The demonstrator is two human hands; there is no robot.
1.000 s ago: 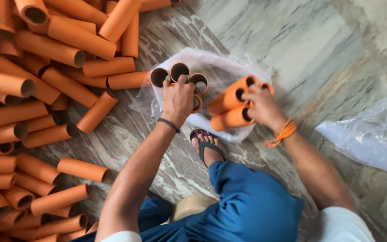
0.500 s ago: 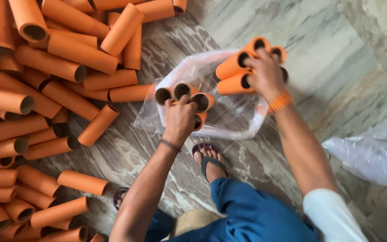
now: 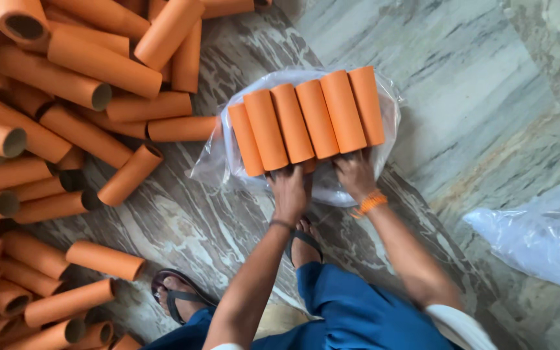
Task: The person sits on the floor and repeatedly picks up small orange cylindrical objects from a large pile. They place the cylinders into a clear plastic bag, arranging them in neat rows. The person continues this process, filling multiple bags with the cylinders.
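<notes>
1. Tipped flat since a moment ago, six orange tubes [image 3: 306,120] now lie side by side on the clear bag [image 3: 384,110].
2. Left hand [image 3: 290,191] and right hand [image 3: 356,174] grip their near ends.
3. Bagging step, I'd say; next needs a level push inward.

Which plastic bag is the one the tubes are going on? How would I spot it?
Start from the big heap of orange tubes on the marble floor and look right. The bag lies flat under a neat row of six tubes, held by both hands. The other bag, far right, carries none.
</notes>
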